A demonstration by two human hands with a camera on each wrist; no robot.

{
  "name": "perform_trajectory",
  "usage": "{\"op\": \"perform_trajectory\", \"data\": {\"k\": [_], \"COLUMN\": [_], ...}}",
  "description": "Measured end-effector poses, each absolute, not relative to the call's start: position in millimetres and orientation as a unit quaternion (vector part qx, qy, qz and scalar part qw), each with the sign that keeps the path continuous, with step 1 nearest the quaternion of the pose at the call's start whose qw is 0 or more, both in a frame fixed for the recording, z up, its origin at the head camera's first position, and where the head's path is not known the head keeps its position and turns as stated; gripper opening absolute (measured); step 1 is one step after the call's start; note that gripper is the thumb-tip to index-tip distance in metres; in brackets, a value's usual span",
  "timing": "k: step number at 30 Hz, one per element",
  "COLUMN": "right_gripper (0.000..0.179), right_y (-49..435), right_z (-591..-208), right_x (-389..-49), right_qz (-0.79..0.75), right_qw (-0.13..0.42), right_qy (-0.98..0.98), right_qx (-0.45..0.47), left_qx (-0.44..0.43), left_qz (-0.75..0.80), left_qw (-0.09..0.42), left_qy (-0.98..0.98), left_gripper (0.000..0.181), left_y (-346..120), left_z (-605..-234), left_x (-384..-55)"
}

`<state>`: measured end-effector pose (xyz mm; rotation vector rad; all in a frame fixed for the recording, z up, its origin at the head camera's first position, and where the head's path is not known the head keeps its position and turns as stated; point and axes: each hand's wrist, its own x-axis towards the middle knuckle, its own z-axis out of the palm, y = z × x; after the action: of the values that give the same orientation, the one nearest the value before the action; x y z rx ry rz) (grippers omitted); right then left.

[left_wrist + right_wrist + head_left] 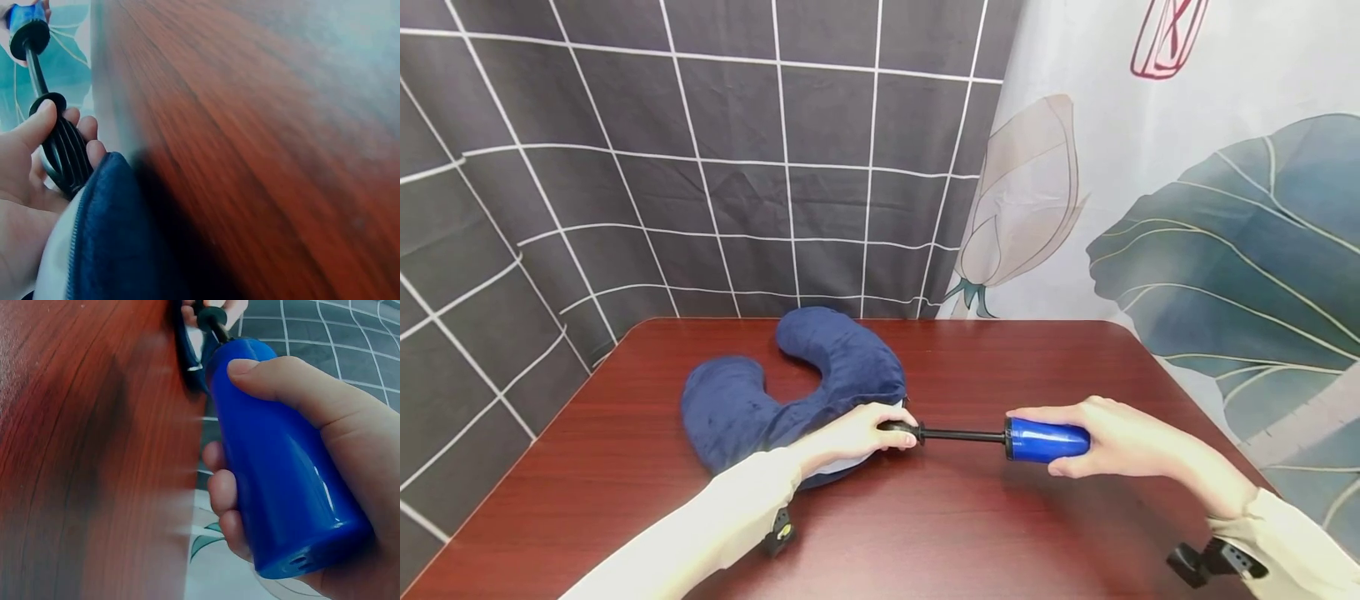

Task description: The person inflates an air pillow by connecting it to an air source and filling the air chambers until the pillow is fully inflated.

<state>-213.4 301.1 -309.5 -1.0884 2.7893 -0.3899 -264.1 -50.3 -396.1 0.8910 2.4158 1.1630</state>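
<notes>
A hand air pump with a blue barrel (1047, 440) and a black rod (962, 435) lies level between my two hands, its rod drawn out. My right hand (1120, 437) grips the barrel, thumb along its side in the right wrist view. My left hand (857, 429) holds the black ribbed handle (67, 156) at the rod's other end. Beneath the left hand and wrist is a navy U-shaped neck pillow (722, 408). White lining shows beside its zipper (74, 250) in the left wrist view. Whether the pump's handle end joins the pillow is hidden by the left hand.
The pillow rests on a reddish-brown wooden table (1015, 358). Behind it hangs a dark grid-patterned cloth (737, 192), with a white leaf-and-flower curtain (1097, 108) to the right. Each sleeve carries a black wrist device, such as the left one (780, 532).
</notes>
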Motion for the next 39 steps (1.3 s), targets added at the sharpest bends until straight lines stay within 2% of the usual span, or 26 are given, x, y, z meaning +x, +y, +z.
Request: {"op": "perform_trajectory", "data": {"k": [5,12,18,24,29,39], "right_gripper": [0.062,0.061,0.058,0.059,0.061,0.065], "right_y": [291.1,259.7,229.8,209.3,212.9,254.6], "right_z": [-313.9,-329.0,-334.8,-338.5,-336.5,-315.3], "right_x": [-217.0,-228.4,-237.1,-241.7,-241.2,-232.1], "right_qz": [-0.117,-0.119,-0.120,-0.112,-0.106,-0.106], "right_qw": [0.043,0.060,0.042,0.031,0.037,0.066], "right_qy": [0.926,0.933,0.931,0.932,0.932,0.929], "right_qx": [-0.357,-0.335,-0.342,-0.343,-0.346,-0.349], "left_qx": [0.324,0.333,0.324,0.329,0.337,0.348], "left_qz": [0.399,0.377,0.379,0.379,0.371,0.360], "left_qw": [0.137,0.099,0.094,0.089,0.081,0.069], "left_qy": [0.847,0.859,0.862,0.860,0.861,0.863], "left_gripper": [0.023,0.022,0.017,0.020,0.020,0.022], "left_y": [-50.9,-49.3,-47.0,-47.3,-49.8,-51.1], "left_z": [-397.0,-397.6,-395.1,-390.3,-387.7,-386.6], "left_x": [-263.0,-259.5,-259.1,-257.5,-257.2,-258.6]}}
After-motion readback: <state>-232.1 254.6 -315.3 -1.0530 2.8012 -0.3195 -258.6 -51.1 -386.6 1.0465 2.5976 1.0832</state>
